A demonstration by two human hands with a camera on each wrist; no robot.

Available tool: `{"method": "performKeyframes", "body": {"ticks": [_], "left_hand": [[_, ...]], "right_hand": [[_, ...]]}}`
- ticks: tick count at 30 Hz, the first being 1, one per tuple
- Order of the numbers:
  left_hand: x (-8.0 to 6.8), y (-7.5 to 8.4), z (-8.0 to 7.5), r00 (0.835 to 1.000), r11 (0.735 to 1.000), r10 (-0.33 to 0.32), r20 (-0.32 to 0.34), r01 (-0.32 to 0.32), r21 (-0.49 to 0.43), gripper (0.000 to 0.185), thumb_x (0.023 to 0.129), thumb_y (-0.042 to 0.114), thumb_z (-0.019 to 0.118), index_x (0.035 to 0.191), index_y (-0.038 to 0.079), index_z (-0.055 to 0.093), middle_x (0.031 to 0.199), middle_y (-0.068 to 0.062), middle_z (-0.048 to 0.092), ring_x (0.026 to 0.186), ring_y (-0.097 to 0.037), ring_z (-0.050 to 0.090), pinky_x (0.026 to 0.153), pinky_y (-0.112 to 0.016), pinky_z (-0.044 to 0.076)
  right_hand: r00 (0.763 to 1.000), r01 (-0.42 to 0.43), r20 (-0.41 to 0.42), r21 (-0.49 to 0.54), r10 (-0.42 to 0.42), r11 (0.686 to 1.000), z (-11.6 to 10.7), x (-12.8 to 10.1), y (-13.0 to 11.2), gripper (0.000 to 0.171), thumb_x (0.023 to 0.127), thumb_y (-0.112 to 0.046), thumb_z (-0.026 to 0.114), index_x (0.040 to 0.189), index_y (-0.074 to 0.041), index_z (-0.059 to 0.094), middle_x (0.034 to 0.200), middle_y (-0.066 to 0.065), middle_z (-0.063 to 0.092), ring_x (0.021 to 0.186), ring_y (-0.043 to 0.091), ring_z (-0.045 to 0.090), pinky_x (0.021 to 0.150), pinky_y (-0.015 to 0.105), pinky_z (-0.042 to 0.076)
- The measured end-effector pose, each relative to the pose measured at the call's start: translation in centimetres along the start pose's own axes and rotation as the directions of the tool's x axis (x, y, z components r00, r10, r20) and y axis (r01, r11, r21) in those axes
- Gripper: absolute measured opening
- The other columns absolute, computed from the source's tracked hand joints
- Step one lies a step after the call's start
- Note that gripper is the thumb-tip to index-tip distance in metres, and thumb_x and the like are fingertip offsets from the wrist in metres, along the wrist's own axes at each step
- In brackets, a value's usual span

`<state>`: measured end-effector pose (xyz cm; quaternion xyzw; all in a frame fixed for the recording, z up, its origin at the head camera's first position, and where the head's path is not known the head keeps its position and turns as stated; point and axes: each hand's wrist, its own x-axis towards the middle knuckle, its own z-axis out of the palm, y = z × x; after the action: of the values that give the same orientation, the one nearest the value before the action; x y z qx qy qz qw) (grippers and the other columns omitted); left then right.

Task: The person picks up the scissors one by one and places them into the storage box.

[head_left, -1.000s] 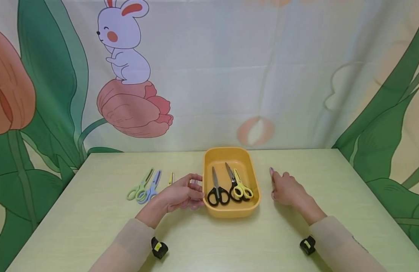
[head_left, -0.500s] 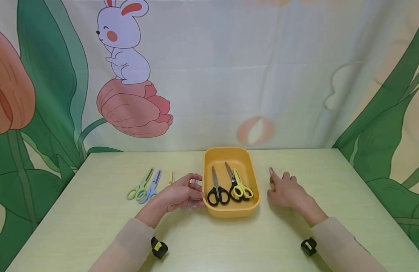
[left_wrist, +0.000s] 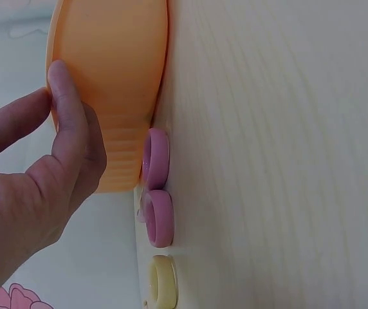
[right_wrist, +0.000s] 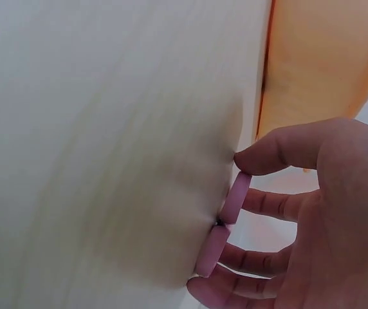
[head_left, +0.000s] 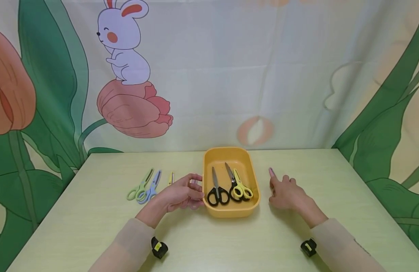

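Centrally, we see an orange tray (head_left: pixel 226 150) on the table (head_left: pixel 94 226), its long axis running away from the person, with one hand on either side of it.

The left hand (head_left: pixel 180 196) lies against the tray's left wall. Its fingers (left_wrist: pixel 68 129) are loosely bent and touch that wall without closing round anything. Just beneath this hand, beside the foot of the wall, we note the ring handles of pink scissors (left_wrist: pixel 158 193) lying flat on the table.

The right hand (head_left: pixel 285 192) rests on the table near the tray's right wall but apart from it. Its fingers are curled, and in the right wrist view the thumb and a finger pinch a flat pink piece (right_wrist: pixel 235 199), seen edge-on. We cannot tell what this piece is.

We judge the left hand the nearer to the tray, since it alone is in contact. The tray lies to its right and to the left of the other hand.

Inside the tray, black scissors (head_left: pixel 217 189) and yellow scissors (head_left: pixel 241 187) point their blades away from the person. Green scissors (head_left: pixel 139 187) and blue scissors (head_left: pixel 151 187) lie well left of the hands.
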<state>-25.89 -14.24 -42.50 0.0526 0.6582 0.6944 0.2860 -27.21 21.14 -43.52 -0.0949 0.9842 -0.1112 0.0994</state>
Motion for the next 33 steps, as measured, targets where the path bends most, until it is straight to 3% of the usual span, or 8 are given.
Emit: {"method": "performKeyframes", "body": {"ticks": [4,18,22,28,33], "left_hand": [[0.0,0.0,0.0,1.0,1.0,0.0,0.002,0.0,-0.001,0.063,0.097,-0.008,0.059,0.149,-0.002,0.024,0.112,-0.015,0.048,0.081,-0.025,0.068,0.067,-0.03,0.054],[0.0,0.1,0.0,1.0,1.0,-0.01,0.013,0.01,-0.009,0.062,0.097,-0.009,0.059,0.149,-0.001,0.024,0.113,-0.015,0.048,0.082,-0.025,0.068,0.068,-0.03,0.054],[0.0,0.1,0.0,1.0,1.0,-0.013,0.012,0.013,-0.009,0.063,0.098,-0.009,0.059,0.149,-0.001,0.024,0.113,-0.016,0.048,0.082,-0.025,0.068,0.068,-0.03,0.053],[0.0,0.1,0.0,1.0,1.0,-0.009,0.013,0.009,0.001,0.062,0.098,-0.008,0.059,0.149,0.0,0.024,0.115,-0.017,0.048,0.082,-0.025,0.07,0.066,-0.029,0.053],[0.0,0.0,0.0,1.0,1.0,-0.008,0.013,0.008,0.0,0.062,0.098,-0.007,0.059,0.149,0.0,0.024,0.119,-0.02,0.047,0.082,-0.025,0.07,0.065,-0.029,0.052]], "right_hand": [[1.0,0.009,-0.004,-0.005,-0.009,1.0,-0.2,-0.3,-0.3,0.02,0.088,-0.018,0.068,0.099,-0.013,0.051,0.096,0.016,0.045,0.092,0.038,0.046,0.066,0.046,0.043],[0.999,-0.004,-0.042,0.009,0.004,1.0,-0.2,-0.2,0.0,0.023,0.089,-0.026,0.073,0.091,-0.015,0.053,0.094,0.015,0.045,0.089,0.036,0.045,0.063,0.042,0.04],[0.999,-0.01,-0.047,-0.003,0.01,1.0,-0.3,0.1,0.0,0.023,0.089,-0.028,0.072,0.094,-0.014,0.054,0.095,0.016,0.045,0.09,0.037,0.045,0.062,0.041,0.04],[0.998,-0.009,-0.062,-0.001,0.009,1.0,-0.8,0.2,-0.3,0.035,0.091,-0.028,0.071,0.117,-0.011,0.055,0.1,0.02,0.045,0.095,0.04,0.044,0.065,0.044,0.042],[0.998,-0.015,-0.067,0.017,0.016,1.0,-1.4,-0.1,-0.6,0.027,0.09,-0.028,0.072,0.104,-0.013,0.055,0.102,0.021,0.045,0.095,0.039,0.045,0.065,0.044,0.042]]}}
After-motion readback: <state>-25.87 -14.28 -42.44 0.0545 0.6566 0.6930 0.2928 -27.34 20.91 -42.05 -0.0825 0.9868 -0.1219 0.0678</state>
